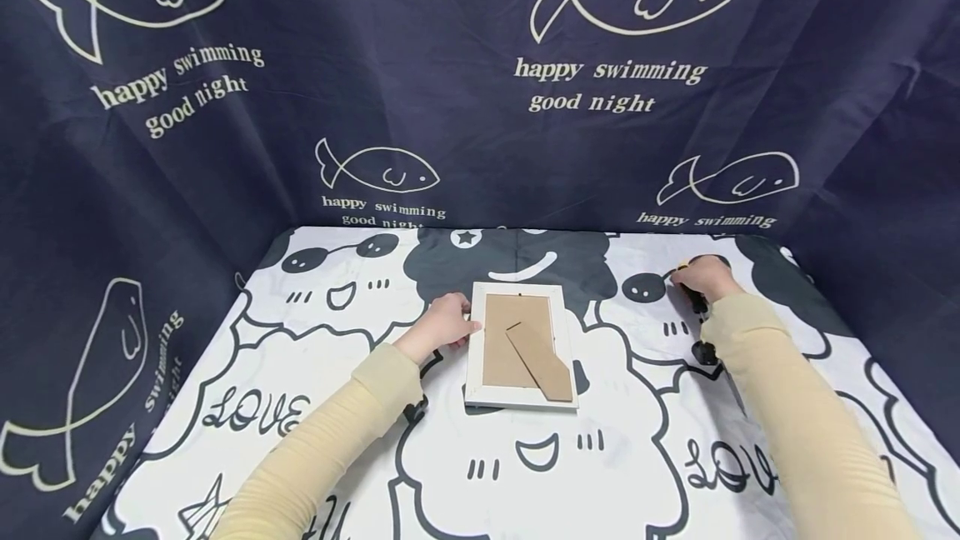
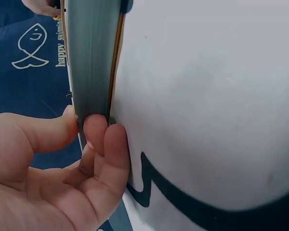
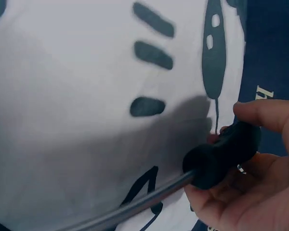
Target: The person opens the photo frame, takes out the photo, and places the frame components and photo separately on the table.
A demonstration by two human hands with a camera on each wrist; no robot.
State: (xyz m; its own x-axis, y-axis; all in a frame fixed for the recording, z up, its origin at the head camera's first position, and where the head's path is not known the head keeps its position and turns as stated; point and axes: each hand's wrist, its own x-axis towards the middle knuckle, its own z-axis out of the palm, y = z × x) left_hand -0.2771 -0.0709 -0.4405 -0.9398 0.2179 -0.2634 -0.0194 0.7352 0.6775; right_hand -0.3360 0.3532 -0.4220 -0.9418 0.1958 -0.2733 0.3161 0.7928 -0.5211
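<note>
A white picture frame (image 1: 517, 397) lies face down on the patterned cloth, its brown backing board (image 1: 495, 357) and slanted easel leg (image 1: 542, 361) facing up. My left hand (image 1: 444, 323) pinches the frame's left edge; in the left wrist view the thumb is at the back and curled fingers meet the side. Off to the right, my right hand (image 1: 708, 277) holds a screwdriver by its black handle (image 3: 221, 156). Its metal shaft (image 3: 149, 201) runs down and left in the right wrist view, and the tip is out of that view.
The white cloth (image 1: 592, 490) with black cartoon sheep covers the table. Dark blue curtains (image 1: 480, 107) printed with fish and words stand behind the table and along its sides. Beige sleeves (image 1: 322, 448) cover both forearms.
</note>
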